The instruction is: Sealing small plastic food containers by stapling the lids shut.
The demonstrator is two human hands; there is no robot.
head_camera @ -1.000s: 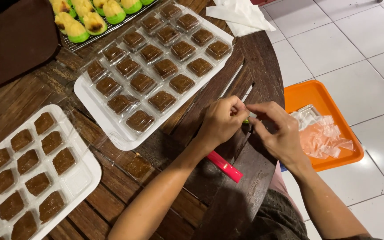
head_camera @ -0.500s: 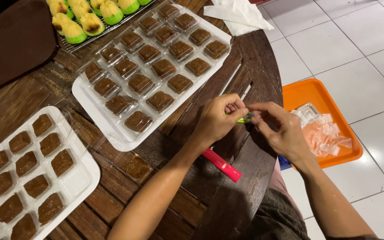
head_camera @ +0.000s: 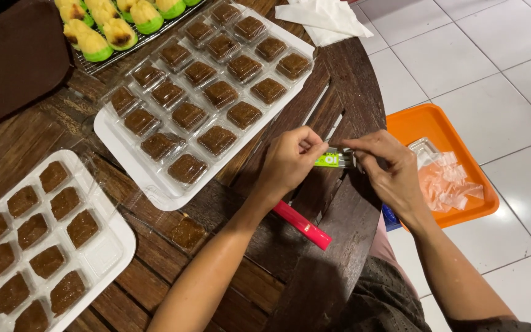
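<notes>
1. Since half a second ago, both hands have shifted slightly apart, exposing more of the green sticker strip [head_camera: 329, 160].
2. Left hand [head_camera: 290, 163] pinches the strip's left end; right hand [head_camera: 388, 169] pinches its right end, above the wooden table [head_camera: 339, 92] edge.
3. A red tool [head_camera: 302, 225] lies under the left wrist.
4. The tray of brown cakes [head_camera: 207, 101] sits just beyond; an orange tray [head_camera: 410, 123] lies on the floor.

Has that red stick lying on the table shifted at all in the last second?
No. The red stick lies at the same spot on the wooden table, below the left hand, angled as before.
</notes>
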